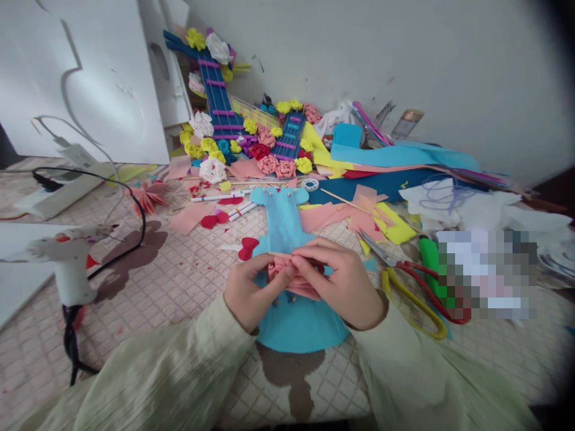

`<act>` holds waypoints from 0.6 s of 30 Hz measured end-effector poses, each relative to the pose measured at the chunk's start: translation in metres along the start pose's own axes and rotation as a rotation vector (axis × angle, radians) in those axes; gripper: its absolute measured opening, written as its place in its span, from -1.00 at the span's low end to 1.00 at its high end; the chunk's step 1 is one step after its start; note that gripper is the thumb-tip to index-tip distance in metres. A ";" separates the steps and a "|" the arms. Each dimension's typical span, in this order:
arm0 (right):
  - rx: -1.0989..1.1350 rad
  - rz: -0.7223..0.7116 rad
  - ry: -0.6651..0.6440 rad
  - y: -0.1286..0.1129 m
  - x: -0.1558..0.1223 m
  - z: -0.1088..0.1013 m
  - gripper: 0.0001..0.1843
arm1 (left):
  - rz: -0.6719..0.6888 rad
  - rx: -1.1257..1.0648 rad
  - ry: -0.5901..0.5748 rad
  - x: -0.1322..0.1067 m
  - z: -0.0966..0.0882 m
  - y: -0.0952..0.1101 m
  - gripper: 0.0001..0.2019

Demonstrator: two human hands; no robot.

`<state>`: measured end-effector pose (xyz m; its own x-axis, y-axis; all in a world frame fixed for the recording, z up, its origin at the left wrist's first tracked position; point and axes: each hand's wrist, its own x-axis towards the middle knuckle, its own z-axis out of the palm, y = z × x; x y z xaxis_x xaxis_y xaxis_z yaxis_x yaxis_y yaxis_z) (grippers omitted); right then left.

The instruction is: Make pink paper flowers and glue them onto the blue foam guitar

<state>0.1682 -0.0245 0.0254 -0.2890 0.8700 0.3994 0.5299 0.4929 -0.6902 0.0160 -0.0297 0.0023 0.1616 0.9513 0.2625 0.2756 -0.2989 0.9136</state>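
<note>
We pinch a pink folded paper point(279, 272) with our left hand point(249, 294) and right hand point(344, 282), the fingers of both closed on it, over the blue guitar-shaped cutout point(285, 218). Scissors point(406, 288) lie at three o'clock and a glue gun point(67, 258) at nine.

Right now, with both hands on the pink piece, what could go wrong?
The scissors lie close to the right hand; a sideways reach might meet the blades. The glue gun stands near the left sleeve, its cord trailing; a snag could tip it.
</note>
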 end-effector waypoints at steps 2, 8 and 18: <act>0.009 0.016 -0.002 0.000 0.000 0.000 -0.85 | 0.029 0.033 0.029 0.000 0.000 0.000 -0.89; 0.015 0.039 0.008 -0.001 0.001 0.000 -0.89 | 0.038 0.071 0.017 -0.001 -0.001 0.002 -0.88; 0.064 0.125 -0.042 -0.002 0.002 -0.004 -0.91 | 0.107 0.142 -0.030 -0.002 -0.001 0.001 -0.84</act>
<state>0.1694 -0.0238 0.0301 -0.2578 0.9239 0.2828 0.5128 0.3790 -0.7704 0.0146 -0.0316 0.0029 0.2243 0.9115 0.3447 0.3859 -0.4079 0.8275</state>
